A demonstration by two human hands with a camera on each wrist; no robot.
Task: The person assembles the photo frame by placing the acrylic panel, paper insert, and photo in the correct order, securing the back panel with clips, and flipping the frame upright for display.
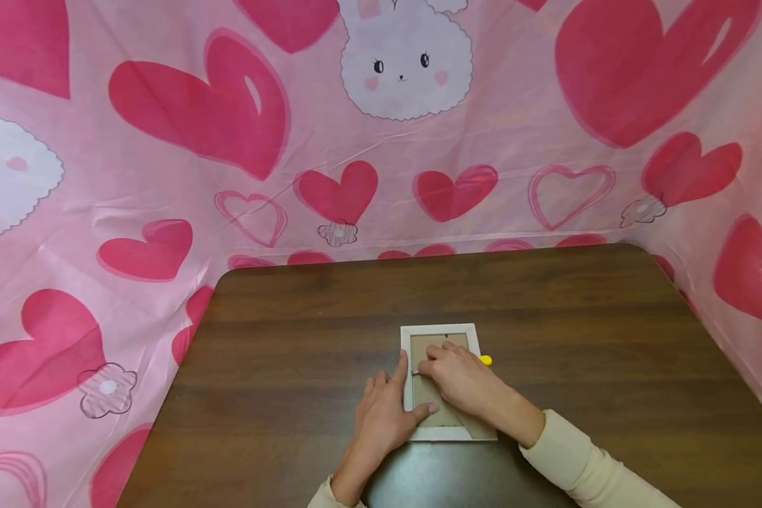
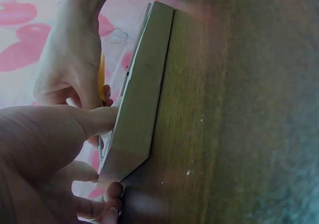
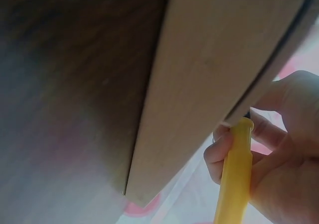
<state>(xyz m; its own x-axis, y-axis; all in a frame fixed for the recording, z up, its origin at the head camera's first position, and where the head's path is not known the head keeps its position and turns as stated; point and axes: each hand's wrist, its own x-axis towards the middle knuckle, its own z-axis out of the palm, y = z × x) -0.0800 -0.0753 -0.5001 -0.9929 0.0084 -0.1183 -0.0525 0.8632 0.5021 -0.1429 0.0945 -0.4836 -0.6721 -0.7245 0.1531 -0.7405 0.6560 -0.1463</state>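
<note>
Frame (image 1: 441, 433) touched by spread left hand (image 1: 383, 411); right hand (image 1: 462, 379) grips tool (image 3: 235, 174), handle (image 1: 485, 360) mostly hidden in head view

From above, your head camera faces forward and down across the table (image 1: 279, 367); your wrist cameras, low and close, view the frame (image 1: 438, 329) side-on, both catching the yellow handle (image 3: 234, 169).

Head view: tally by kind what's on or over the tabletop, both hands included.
Frame with brown backing: 1
Yellow-handled tool: 1
Hands: 2 (left hand, right hand)
Total: 4
</note>
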